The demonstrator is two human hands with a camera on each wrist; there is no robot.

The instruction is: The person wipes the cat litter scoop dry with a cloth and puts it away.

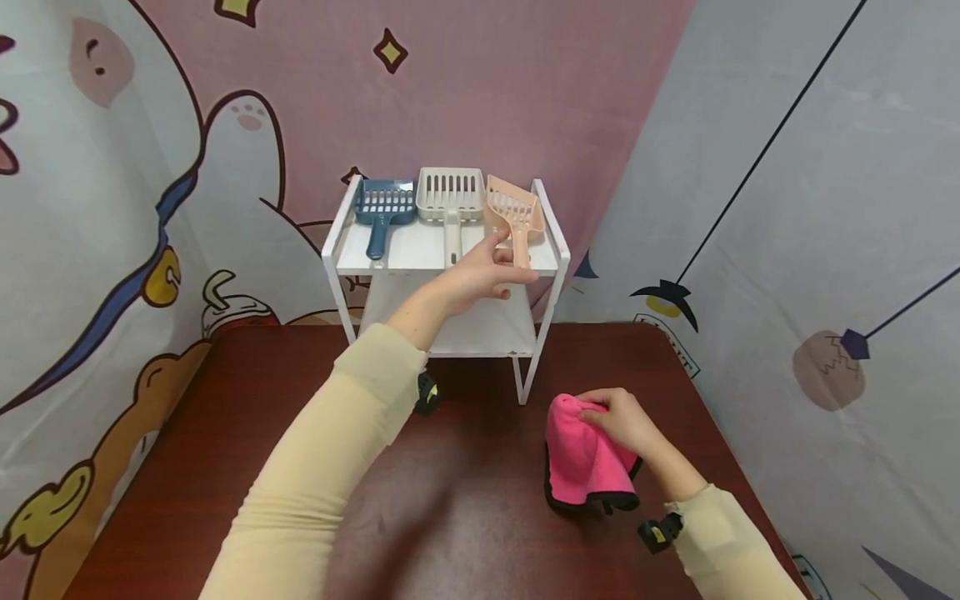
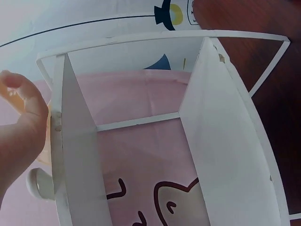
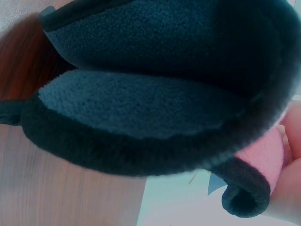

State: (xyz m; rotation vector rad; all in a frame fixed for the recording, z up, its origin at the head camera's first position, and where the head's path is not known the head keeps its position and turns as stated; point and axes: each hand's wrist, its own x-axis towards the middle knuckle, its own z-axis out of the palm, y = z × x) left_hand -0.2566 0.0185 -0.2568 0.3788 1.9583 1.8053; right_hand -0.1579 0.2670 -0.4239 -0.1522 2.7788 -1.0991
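Observation:
My left hand (image 1: 483, 271) is at the front edge of a white rack's top shelf, thumb and forefinger spread about the handle of a peach slotted litter scoop (image 1: 514, 207). In the left wrist view, that hand (image 2: 23, 125) curves beside the shelf edge, with part of the scoop behind it. A white litter scoop (image 1: 450, 193) and a blue litter scoop (image 1: 385, 204) lie to its left. My right hand (image 1: 621, 421) pinches the top of a pink fleece cloth (image 1: 585, 458), which hangs in folds. The right wrist view shows its black edging and dark lining (image 3: 141, 101).
The white two-tier rack (image 1: 487, 333) stands at the back of a dark red-brown table (image 1: 300, 467). Printed fabric walls (image 1: 480, 92) close in behind and at both sides. The rack's side rails rise above the top shelf.

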